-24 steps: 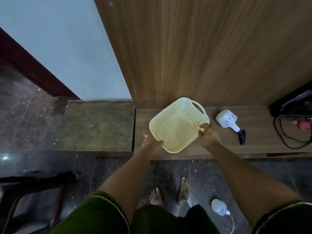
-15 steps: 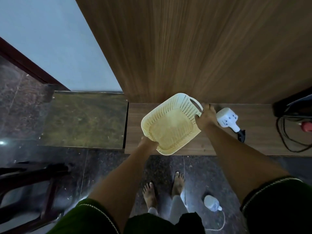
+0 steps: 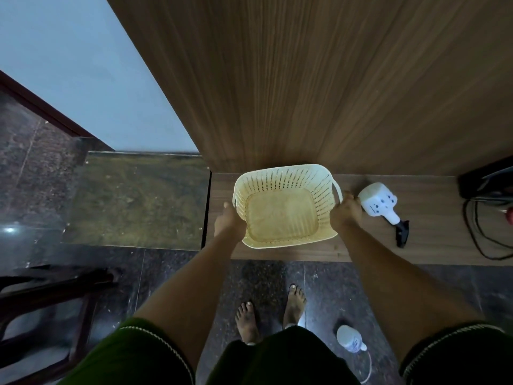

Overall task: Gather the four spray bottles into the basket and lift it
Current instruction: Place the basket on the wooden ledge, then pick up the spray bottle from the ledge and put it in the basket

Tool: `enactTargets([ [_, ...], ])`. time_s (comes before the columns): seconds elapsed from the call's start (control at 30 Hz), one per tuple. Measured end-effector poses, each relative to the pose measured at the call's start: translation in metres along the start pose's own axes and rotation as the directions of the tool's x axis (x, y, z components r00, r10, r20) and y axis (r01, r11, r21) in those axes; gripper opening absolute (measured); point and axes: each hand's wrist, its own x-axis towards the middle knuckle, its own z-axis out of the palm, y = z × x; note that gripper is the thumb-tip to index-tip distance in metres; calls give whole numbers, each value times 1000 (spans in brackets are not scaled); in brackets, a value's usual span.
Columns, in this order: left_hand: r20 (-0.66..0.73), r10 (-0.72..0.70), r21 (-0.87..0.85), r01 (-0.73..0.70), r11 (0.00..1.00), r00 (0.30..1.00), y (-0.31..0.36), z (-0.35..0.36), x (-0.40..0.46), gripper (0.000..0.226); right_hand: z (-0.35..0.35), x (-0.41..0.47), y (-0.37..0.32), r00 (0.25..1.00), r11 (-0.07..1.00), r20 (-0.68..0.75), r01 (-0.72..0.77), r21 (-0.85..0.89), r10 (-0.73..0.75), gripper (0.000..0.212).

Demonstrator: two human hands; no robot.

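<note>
While both bare hands grip it from opposite sides, the pale cream perforated plastic basket [image 3: 284,202] sits over the low brown wood-grain shelf [image 3: 433,237], its open mouth facing up and nothing inside it; whether its base touches the shelf or hangs just above cannot be told. The left hand [image 3: 229,221] is closed on the basket's left rim, fingers wrapped under the edge, and the right hand [image 3: 345,215] is closed on the right rim just below the basket's loop handle [image 3: 336,188]. Just right of the basket, nearly touching the right hand, a white plastic spray bottle with a black trigger head [image 3: 379,204] lies on its side on the shelf, its trigger end pointing away from the basket toward the shelf's front edge. Nearer the camera than the basket and a little to its right, a clear plastic bottle with a white cap [image 3: 350,339] lies on the dark speckled stone floor [image 3: 327,290], beside the person's bare feet [image 3: 295,304]. Behind the basket rises a tall brown wood-grain panel [image 3: 319,79]. Far right of the basket, black cables [image 3: 478,232] loop on the shelf. Left of the basket lies a mottled greenish stone slab [image 3: 138,201], and further left and nearer, a dark wooden chair frame [image 3: 52,295] stands on the floor.
</note>
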Motion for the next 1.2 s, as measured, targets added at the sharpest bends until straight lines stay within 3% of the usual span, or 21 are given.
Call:
enactTargets([
  [0.2, -24, 74, 77, -72, 994, 997, 8, -9, 14, 45, 12, -21, 11, 991, 971, -53, -110, 211, 123, 46],
  [0.53, -49, 48, -48, -50, 998, 998, -2, -1, 15, 48, 13, -30, 14, 994, 968, -66, -68, 240, 86, 42],
  [0.7, -14, 66, -55, -67, 996, 998, -4, -2, 10, 67, 13, -30, 12, 996, 967, -56, -60, 249, 76, 42],
  [0.8, -66, 151, 78, -145, 986, 986, -5, 0, 1, 72, 13, -30, 14, 997, 962, -44, -53, 268, 67, 40],
  [0.9, -169, 344, 305, -283, 909, 924, -3, 7, -12, 76, 13, -33, 18, 997, 948, -71, -3, 317, 27, 44],
  [1.0, -69, 540, 431, -463, 775, 839, 11, 19, -28, 77, 5, -34, 25, 989, 936, -137, -13, 353, 65, 45],
  [1.2, 136, 712, 350, -706, 616, 689, 64, 57, -59, 68, -23, -24, 80, 968, 941, -180, -108, 322, 173, 41],
])
